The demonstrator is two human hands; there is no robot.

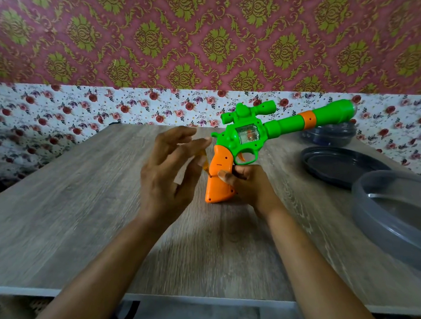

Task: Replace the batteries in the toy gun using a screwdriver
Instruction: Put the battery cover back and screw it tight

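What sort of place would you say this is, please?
Likely a room at home: patterned wallpaper, a wood-grain table holding plastic containers, and a toy gun being handled.

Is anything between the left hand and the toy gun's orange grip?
Only a small amber object, too blurred to name, at the fingertips of the left hand, close beside the orange grip of the toy gun. The right hand holds that grip.

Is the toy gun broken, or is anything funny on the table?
Nothing looks broken or spilled. The toy gun stands with its orange grip on the table, and the right hand holds the grip. One small oddity: something yellow shows behind the blurred left hand; I cannot tell what it is.
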